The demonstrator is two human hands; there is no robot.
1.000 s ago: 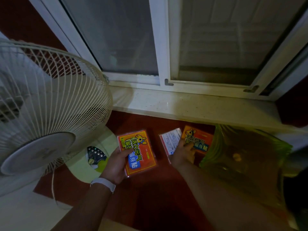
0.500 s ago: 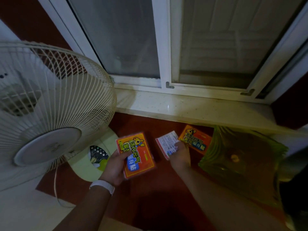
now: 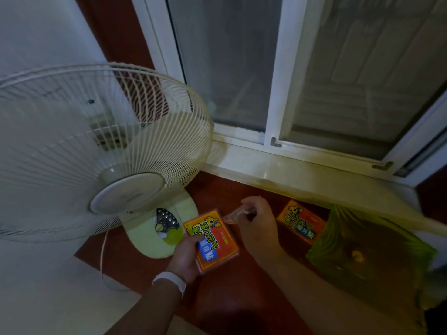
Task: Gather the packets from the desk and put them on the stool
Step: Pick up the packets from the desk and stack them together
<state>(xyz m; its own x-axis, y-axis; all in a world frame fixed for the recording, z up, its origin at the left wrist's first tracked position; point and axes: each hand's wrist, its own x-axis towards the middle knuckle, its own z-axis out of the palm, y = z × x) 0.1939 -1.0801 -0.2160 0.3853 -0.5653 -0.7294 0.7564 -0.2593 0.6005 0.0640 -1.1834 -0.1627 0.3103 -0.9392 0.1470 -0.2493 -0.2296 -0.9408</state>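
My left hand (image 3: 185, 256) grips an orange packet (image 3: 215, 240) with yellow and blue print, held just above the dark red desk (image 3: 229, 293). My right hand (image 3: 257, 222) pinches a second packet (image 3: 234, 215) by its edge; that packet is tilted up, blurred, and touches the top corner of the first. A third orange packet (image 3: 300, 220) lies flat on the desk to the right, partly tucked beside a green plastic bag (image 3: 370, 257). No stool is in view.
A white pedestal fan (image 3: 96, 146) fills the left, its pale green base (image 3: 150, 234) right beside my left hand. A stone window sill (image 3: 278, 170) and sliding window run along the back. The green bag crowds the desk's right side.
My right hand has lifted the white-backed packet off the desk and carried it left to the packet in my left hand. The camera has shifted, so the fan now looms larger.
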